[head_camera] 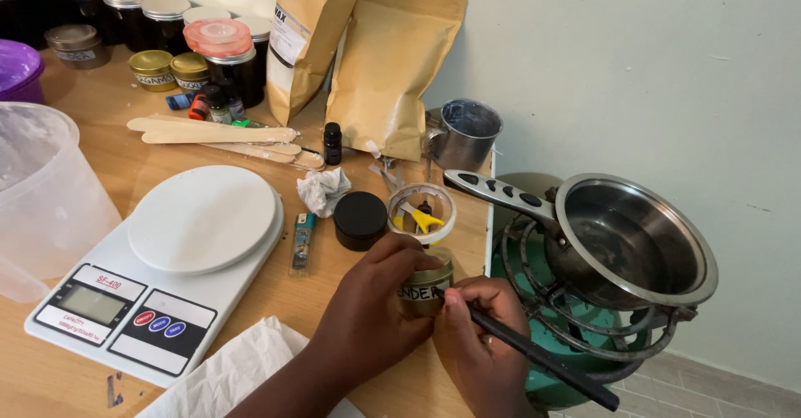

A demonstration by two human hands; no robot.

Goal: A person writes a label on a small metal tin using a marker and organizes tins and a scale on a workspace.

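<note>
The left hand [367, 305] wraps its grip around a small gold tin [425, 284], fingers curled over the top and side, steadying it on the wooden counter [92, 385] near the right edge. The right hand [480, 343] pinches a black pen [542, 358] between thumb and fingers, its tip pressed to the pale label on the tin's side, the barrel slanting away to the lower right. Just behind the tin lies a roll of tape [421, 211] with a small yellow clip inside its ring, and beside that a round black lid [360, 219]. A lighter [304, 241] lies flat between the lid and a white kitchen scale [158, 280], and a crumpled scrap of paper [324, 191] sits just above them. Off the counter's right edge, a steel pan [634, 243] with a black handle rests on a gas burner's wire stand [584, 322]. Further back, two brown paper bags [388, 67] lean against the wall beside a small metal cup [467, 133], with wooden sticks [221, 136] and dark jars [125, 13] to the left.
</note>
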